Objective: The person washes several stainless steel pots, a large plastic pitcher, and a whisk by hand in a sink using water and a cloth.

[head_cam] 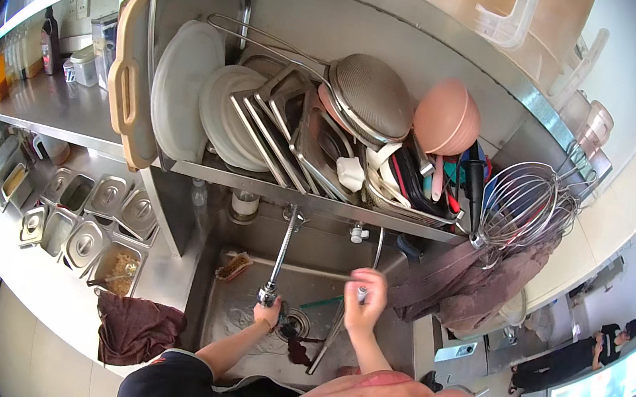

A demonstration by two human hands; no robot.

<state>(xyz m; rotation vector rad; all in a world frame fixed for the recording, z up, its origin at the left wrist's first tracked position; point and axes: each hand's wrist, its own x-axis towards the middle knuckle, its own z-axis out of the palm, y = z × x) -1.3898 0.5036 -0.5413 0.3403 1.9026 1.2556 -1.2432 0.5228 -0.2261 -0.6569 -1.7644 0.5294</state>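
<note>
My left hand (266, 315) is under the chrome tap head (267, 294) in the stainless steel sink. A dark thing (285, 316) shows beside its fingers; I cannot tell whether the hand grips it. The fingers of my right hand (365, 304), slightly blurred, curl around a thin piece with a silver tip (363, 293). Below that hand a long metal utensil (327, 344) slants down the basin. Near the drain (297, 320) lies a wet dark red cloth or residue (301, 350). A green stick-like thing (321, 302) rests behind it, and a scrubbing brush (234, 266) sits at the back left.
Above the sink, a steel shelf (318, 200) carries plates (184, 90), metal trays, a mesh strainer (370, 97) and utensils. Whisks (525, 202) and a brown cloth (487, 287) hang at its right. Lidded steel containers (86, 243) stand left. Another person (581, 353) is far right.
</note>
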